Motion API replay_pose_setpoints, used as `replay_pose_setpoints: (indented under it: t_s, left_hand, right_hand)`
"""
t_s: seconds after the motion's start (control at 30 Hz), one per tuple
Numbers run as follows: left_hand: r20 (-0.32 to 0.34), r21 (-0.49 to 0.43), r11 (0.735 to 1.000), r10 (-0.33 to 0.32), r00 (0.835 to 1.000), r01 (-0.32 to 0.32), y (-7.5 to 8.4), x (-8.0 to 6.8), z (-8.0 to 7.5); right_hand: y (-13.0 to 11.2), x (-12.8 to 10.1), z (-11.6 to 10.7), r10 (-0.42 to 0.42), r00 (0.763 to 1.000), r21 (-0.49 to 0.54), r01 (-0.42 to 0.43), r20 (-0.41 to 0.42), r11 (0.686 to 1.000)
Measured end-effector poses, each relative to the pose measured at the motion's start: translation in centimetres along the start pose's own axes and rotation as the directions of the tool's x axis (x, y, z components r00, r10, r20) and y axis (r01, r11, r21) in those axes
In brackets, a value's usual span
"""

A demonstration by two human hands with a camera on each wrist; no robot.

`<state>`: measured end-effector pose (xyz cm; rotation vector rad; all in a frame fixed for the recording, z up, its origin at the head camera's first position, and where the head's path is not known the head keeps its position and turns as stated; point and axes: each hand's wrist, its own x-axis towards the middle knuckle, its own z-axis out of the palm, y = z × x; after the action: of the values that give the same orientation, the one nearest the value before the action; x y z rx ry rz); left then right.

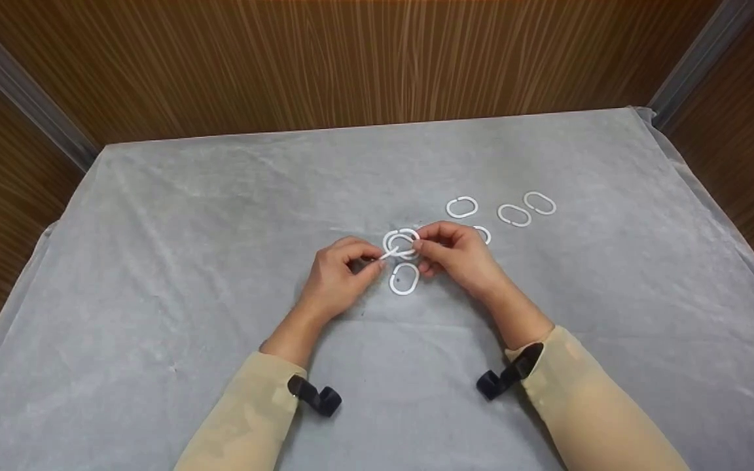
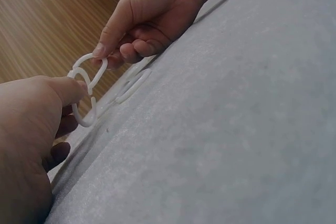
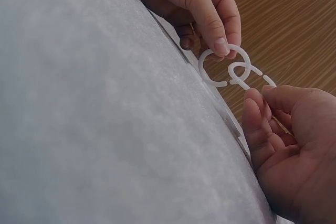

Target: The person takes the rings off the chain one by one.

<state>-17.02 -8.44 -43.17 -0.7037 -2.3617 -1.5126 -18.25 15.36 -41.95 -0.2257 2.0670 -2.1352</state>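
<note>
My left hand [image 1: 338, 276] pinches a white oval plastic ring [image 3: 201, 70] with a small gap in its side, between thumb and forefinger. My right hand [image 1: 463, 259] pinches a second white split ring [image 2: 80, 58] in the same manner. Both rings meet between the fingertips, and in the right wrist view they cross through each other. From the head, the left hand's ring is seen nearly edge-on. Just below the hands, a loose ring [image 1: 404, 294] lies on the grey cloth. Another ring [image 1: 489, 237] shows partly from behind the right hand.
Past the right hand, several more split rings lie on the cloth: one ring [image 1: 462, 216] alone and a close pair, a nearer ring [image 1: 500, 213] and a farther ring [image 1: 554, 205]. A grey cloth [image 1: 187, 261] covers the table, and wood-grain panels [image 1: 351, 65] stand behind it.
</note>
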Motion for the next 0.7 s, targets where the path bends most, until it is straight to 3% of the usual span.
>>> replay_pose_setpoints:
  t_s: [0.3,0.7]
  left_hand:
    - [-0.038,-0.006,1.000,0.002,0.999,-0.002,0.10,0.02,-0.05]
    - [-0.064,-0.094,0.996,-0.009,0.998,0.003,0.16,0.01,-0.09]
  right_hand:
    - [0.01,0.01,-0.12,-0.009,1.000,-0.007,0.009,0.012,1.000]
    - [-0.06,-0.06,0.02,-0.007,1.000,-0.037,0.008,0.022,0.999]
